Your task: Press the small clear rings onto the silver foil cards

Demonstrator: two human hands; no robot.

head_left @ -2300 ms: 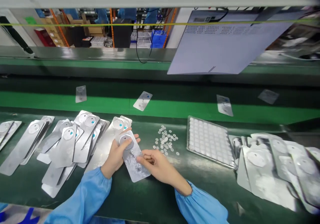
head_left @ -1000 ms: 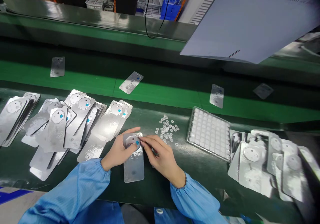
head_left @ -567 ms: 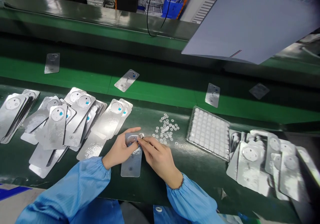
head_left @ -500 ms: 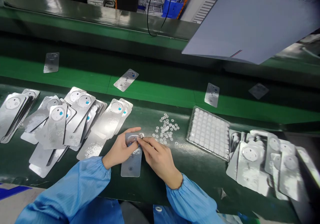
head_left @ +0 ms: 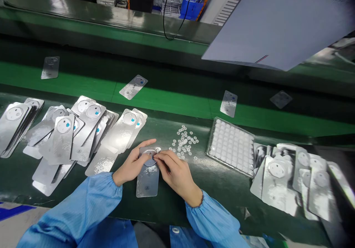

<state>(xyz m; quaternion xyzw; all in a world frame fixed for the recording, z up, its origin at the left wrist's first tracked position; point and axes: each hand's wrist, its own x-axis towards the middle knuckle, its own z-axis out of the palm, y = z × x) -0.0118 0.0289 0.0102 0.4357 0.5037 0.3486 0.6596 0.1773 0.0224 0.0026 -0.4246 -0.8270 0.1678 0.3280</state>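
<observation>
Head camera: we list first a silver plate (head_left: 148, 184), one, rectangular with rounded corners, between the two hands above the bench (head_left: 166, 211), its marked end away from the wearer. Left hand (head_left: 132, 167): closed on the plate's left side, thumb laid across the marked end, index finger stretched out past the far edge. Right hand (head_left: 176, 173): thumb and fingers drawn together in a pinch, fingertips touching the plate's upper right edge; we cannot tell whether anything small lies between them. Blue sleeves (head_left: 80, 200), two, gathered at the wrists.

Just beyond the right hand we count as one lot a scatter of small translucent discs (head_left: 183, 141). Right of these: a clear-rimmed tray (head_left: 229, 166), set at a slant, filled with rows of white pieces. Further right, a heap of plates (head_left: 277, 189), overlapping. Left of the hands, a larger heap (head_left: 63, 144), several bearing blue dots; at the far left, a fanned stack (head_left: 11, 126). On the green belt (head_left: 177, 102) behind, we record four loose plates (head_left: 133, 87), well apart.
</observation>
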